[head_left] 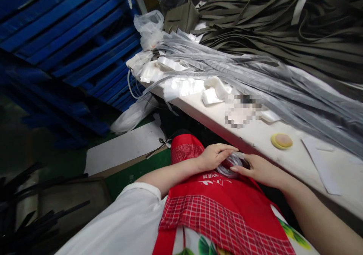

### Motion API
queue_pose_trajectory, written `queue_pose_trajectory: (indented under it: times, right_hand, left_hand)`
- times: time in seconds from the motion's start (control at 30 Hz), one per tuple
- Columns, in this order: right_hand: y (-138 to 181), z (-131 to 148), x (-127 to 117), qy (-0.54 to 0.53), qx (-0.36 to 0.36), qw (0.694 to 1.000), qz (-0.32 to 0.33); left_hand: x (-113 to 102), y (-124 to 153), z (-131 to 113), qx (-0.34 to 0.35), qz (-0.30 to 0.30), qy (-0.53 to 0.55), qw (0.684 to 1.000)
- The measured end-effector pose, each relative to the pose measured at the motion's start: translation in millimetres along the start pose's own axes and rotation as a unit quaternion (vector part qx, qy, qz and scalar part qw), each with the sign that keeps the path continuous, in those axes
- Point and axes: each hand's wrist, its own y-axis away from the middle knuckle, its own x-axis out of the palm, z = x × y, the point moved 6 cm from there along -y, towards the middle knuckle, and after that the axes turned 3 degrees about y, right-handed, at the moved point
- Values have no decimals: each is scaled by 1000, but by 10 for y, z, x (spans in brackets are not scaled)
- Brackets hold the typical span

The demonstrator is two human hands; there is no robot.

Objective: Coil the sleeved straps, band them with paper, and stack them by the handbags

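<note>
A loosely looped bundle of clear, shiny plastic strip or cord [231, 163] lies in my lap, between my hands. My left hand [217, 156] is closed around its left side, fingers curled over the top. From the other side, my right hand [256, 169] grips the bundle with the thumb pressed on its front. Exactly what the bundle is made of is too small to tell. Beneath it is the red apron [227, 192] with white lettering, over my legs.
A white table [195, 104] runs diagonally beside me. On it lie long grey strips [227, 64], white ribbon rolls [212, 90], a round yellow-rimmed pad [281, 141] and a paper slip [320, 166]. Dark strips [255, 39] pile behind. Blue slatted pallets [85, 32] stand left.
</note>
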Motion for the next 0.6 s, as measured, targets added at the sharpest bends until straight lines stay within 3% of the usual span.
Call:
queue_pose_trajectory:
  times: [0.07,0.23,0.43,0.53,0.6]
  right_hand:
    - [1,-8,39,8,6,1000,1]
    - [-38,117,22,-17,-41,999,16]
    - [-87,176,-129,-71,-87,993,20]
    - [-7,186,-119,-122,-89,988,11]
    - [87,165,-145,-123,-72,989,-33]
  left_hand:
    - [-36,31,59,-24,-13,53,998]
    - [-69,-36,87,-72,45,148,985]
    - [25,-187,-108,-9,136,-3,991]
    - [113,-181,-174,17,120,-67,990]
    - [126,-161,-140,-14,86,-90,992]
